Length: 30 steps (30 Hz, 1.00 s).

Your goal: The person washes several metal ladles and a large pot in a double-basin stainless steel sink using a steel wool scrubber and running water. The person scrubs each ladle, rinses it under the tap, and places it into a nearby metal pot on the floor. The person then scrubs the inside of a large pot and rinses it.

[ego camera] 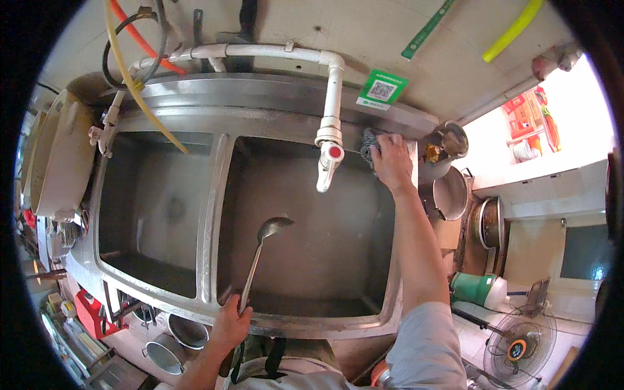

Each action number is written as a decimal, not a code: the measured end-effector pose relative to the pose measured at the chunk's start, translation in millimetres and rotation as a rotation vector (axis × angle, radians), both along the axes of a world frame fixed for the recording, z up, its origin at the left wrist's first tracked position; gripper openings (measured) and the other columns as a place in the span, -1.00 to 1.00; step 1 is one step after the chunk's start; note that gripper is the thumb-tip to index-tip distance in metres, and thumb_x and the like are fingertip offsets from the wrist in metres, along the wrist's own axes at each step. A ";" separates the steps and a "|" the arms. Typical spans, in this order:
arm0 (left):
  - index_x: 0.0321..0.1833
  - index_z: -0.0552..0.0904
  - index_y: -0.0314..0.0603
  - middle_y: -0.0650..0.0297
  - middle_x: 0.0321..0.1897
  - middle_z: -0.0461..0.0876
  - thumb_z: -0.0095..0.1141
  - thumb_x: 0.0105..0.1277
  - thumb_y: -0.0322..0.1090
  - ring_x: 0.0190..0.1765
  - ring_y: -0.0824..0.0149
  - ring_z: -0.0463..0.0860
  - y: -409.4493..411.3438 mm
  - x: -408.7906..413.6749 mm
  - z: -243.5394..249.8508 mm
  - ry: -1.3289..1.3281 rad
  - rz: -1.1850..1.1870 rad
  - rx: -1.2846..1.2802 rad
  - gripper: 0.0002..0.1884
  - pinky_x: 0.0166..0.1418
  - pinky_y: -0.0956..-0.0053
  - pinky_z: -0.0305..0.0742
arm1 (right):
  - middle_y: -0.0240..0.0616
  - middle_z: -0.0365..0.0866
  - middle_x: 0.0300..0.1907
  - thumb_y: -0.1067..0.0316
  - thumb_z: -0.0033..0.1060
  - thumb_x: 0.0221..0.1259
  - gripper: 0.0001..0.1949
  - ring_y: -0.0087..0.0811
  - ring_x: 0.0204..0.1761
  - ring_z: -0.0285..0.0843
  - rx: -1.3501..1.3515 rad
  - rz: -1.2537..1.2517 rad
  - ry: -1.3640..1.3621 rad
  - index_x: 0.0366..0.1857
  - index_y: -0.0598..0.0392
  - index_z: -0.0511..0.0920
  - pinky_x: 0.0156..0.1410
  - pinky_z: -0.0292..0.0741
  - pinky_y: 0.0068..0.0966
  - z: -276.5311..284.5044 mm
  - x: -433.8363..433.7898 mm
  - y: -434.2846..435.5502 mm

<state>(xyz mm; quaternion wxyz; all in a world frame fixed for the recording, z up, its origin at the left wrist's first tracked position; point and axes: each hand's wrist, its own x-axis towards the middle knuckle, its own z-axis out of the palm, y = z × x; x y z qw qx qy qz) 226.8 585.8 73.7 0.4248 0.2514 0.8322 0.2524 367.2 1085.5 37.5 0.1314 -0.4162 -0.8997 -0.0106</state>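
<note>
A long-handled metal ladle (265, 239) is gripped by its handle in my left hand (232, 325), at the front edge of the sink. Its bowl hangs over the right basin (307, 273) of the stainless steel double sink. At the back right corner of that basin, my right hand (394, 160) has its fingers on a steel wool scourer (369, 146). My palm partly covers the scourer. A white plastic tap (329, 165) with a red-dotted handle stands just left of that hand. The left basin (161, 195) lies beyond the divider.
A yellow hose (141, 107) droops into the left basin. Large pale tubs (63, 156) stand at the left. Metal pots (450, 192) sit right of the sink, with a standing fan (519, 348) below. A green printed-code card (382, 89) is behind the tap.
</note>
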 end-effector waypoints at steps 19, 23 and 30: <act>0.00 0.56 -0.32 0.14 -0.39 0.65 0.19 0.39 -0.30 -0.42 0.25 0.67 -15.1 1.5 -8.6 -0.168 0.078 0.016 -0.74 -0.35 0.30 0.56 | -0.06 0.22 0.51 0.20 0.19 0.34 -0.33 -0.02 0.56 0.08 0.040 -0.196 -0.049 0.53 -0.08 0.21 0.64 -0.06 -0.07 -11.1 58.4 -0.3; 0.01 0.54 -0.29 0.31 -0.55 0.50 0.12 0.42 -0.31 -0.72 0.49 0.44 6.2 -2.9 6.1 -0.509 0.243 -0.083 -0.77 -0.70 0.48 0.35 | -0.01 0.48 0.28 0.25 0.17 0.31 -0.43 0.02 0.31 0.43 0.016 -0.146 0.267 0.42 0.03 0.33 0.39 0.39 -0.09 -30.2 70.9 -80.2; -0.02 0.51 -0.29 0.31 -0.60 0.48 0.11 0.43 -0.25 -0.72 0.47 0.44 9.6 -3.6 -7.0 -0.591 0.303 -0.097 -0.76 -0.69 0.47 0.37 | 0.00 0.57 0.22 0.01 0.13 0.33 -0.45 -0.01 0.32 0.45 -0.681 0.124 -0.707 0.30 0.11 0.48 0.37 0.42 -0.12 -176.5 57.2 -233.2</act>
